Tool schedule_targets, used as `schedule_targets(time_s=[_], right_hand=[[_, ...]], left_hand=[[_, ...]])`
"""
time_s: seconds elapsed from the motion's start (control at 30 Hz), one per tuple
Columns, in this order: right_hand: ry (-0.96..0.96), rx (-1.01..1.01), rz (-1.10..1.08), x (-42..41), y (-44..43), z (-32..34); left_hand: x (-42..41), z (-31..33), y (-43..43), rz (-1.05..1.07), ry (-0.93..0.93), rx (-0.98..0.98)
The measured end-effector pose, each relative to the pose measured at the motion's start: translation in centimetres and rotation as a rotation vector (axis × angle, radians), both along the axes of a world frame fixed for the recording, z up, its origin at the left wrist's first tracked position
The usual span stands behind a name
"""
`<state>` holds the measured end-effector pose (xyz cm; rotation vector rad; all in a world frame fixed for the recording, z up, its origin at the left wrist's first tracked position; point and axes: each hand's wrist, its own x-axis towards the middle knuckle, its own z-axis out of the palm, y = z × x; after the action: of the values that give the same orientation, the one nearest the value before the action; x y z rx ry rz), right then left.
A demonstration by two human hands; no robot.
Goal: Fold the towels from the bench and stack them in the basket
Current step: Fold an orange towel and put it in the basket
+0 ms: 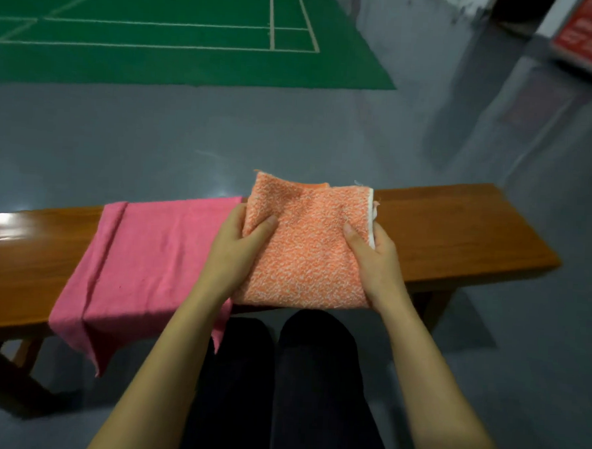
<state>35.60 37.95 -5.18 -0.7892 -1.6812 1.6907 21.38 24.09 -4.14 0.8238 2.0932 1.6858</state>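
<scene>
Gripping a folded orange towel (307, 245) at its side edges, the left hand (238, 245) and right hand (371, 259) hold it over the wooden counter (458, 233). A pink towel (149, 251) lies spread beside it, draping over the counter's near edge

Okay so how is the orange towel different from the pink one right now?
The orange towel is folded into a compact square, while the pink towel lies spread out across the bench and hangs over its near edge. The orange towel is gripped at its sides by the left hand and the right hand; neither hand grips the pink towel. The orange one is flecked with white, the pink one plain. Both are at the bench.
</scene>
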Motion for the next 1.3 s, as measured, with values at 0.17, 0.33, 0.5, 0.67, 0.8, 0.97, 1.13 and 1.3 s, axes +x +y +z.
schedule_targets(time_s=[0.17,0.33,0.5,0.67,0.8,0.97,1.13,1.3], right_hand=[[0.027,0.015,-0.183,8.2,2.1,1.2],[0.057,0.011,-0.422,17.2,4.0,2.7],[0.003,0.029,-0.674,26.8,5.5,3.0],[0.018,0.0,-0.894,36.5,5.4,2.1],[0.01,-0.036,-1.047,43.9,4.1,0.8],[-0.031,-0.06,-1.239,51.9,1.6,-1.5],[-0.208,-0.094,-1.379,59.0,-0.6,-4.5],[-0.23,-0.128,-1.473,64.0,-2.0,-7.2]], left_hand=[[5.8,1.6,4.6,-0.182,0.083,-0.058],[12.6,3.7,9.6,-0.398,0.246,-0.11],[21.2,5.0,14.8,-0.631,0.296,-0.112],[30.4,4.2,19.4,-0.859,0.328,-0.112],[38.0,2.5,21.7,-1.035,0.337,-0.151],[46.8,-0.3,22.8,-1.22,0.354,-0.187],[54.7,-3.4,23.0,-1.338,0.357,-0.213],[61.3,-7.4,23.0,-1.416,0.3,-0.254]])
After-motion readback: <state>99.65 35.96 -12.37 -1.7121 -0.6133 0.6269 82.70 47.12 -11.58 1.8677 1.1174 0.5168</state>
